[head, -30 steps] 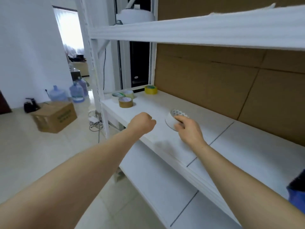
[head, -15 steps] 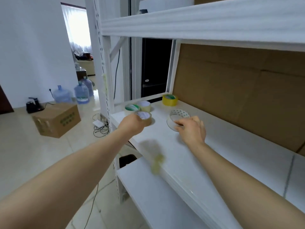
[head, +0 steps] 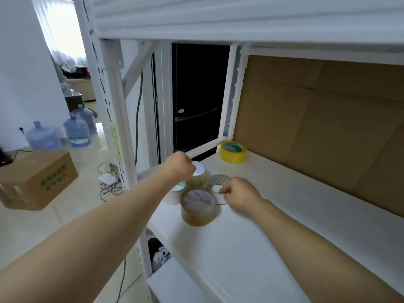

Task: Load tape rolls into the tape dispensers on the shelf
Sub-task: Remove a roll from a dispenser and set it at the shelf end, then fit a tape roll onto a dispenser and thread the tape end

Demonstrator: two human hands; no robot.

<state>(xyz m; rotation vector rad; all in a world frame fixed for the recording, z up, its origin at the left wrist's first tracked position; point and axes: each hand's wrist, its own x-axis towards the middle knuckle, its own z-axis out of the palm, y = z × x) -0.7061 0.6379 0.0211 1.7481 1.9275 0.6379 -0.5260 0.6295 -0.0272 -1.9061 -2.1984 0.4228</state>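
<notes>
Several tape rolls sit at the left end of the white shelf (head: pixel 251 248). A brown roll (head: pixel 197 207) stands nearest, slightly blurred. Behind it are a pale clear roll with a white core (head: pixel 200 171) and a green-labelled roll (head: pixel 179 187), partly hidden by my left arm. A yellow roll (head: pixel 234 150) lies in the back corner. My left hand (head: pixel 180 166) is curled into a fist against the pale roll's left edge; no finger shows around it. My right hand (head: pixel 239 194) pinches a white patterned roll (head: pixel 218 180) resting on the shelf. No dispenser is in view.
A white upright post (head: pixel 113 119) stands at the shelf's left end, with an upper shelf (head: pixel 240 16) overhead and a cardboard back panel (head: pixel 317 127). On the floor to the left are a cardboard box (head: pixel 37 178), water bottles (head: pixel 76 130) and cables (head: pixel 109 184). A lower shelf (head: pixel 175 287) lies beneath.
The view has closed in on the shelf's left end. My left fist has moved forward past the brown roll to the pale roll. My right hand has kept hold of the white patterned roll.
</notes>
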